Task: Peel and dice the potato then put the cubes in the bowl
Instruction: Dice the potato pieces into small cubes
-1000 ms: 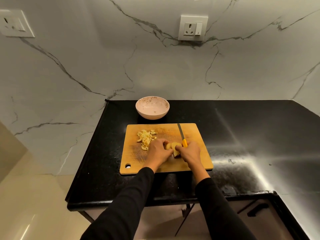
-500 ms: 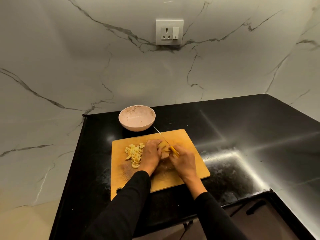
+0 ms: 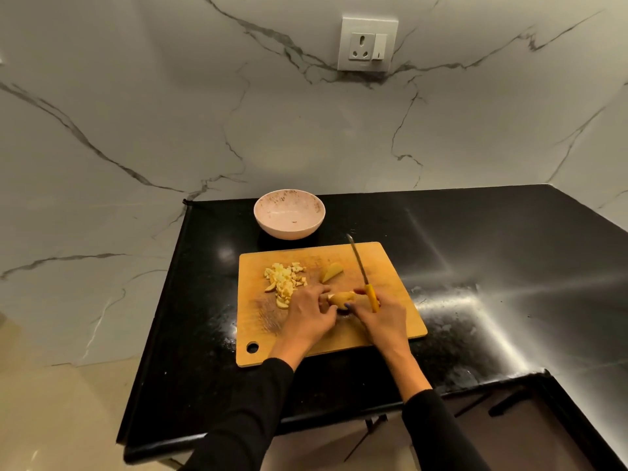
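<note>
Head view: on the cutting board (image 3: 390,266), the left hand (image 3: 307,312) pinches a potato piece (image 3: 341,297) — just left of the right hand (image 3: 380,312), which grips the knife (image 3: 362,270). Diced cubes (image 3: 285,278) and a wedge (image 3: 331,271) lie beyond; the bowl (image 3: 289,214) sits behind — on the tabletop (image 3: 492,239).

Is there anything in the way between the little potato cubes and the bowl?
Nothing visible. The cubes lie on the board, and the bowl sits just beyond its far edge, with only bare board and counter between. The knife and wedge lie off to the right.

board (image 3: 390,273): wood, matt | counter (image 3: 509,253): glossy black stone | bowl (image 3: 289,214): perhaps ceramic
</note>
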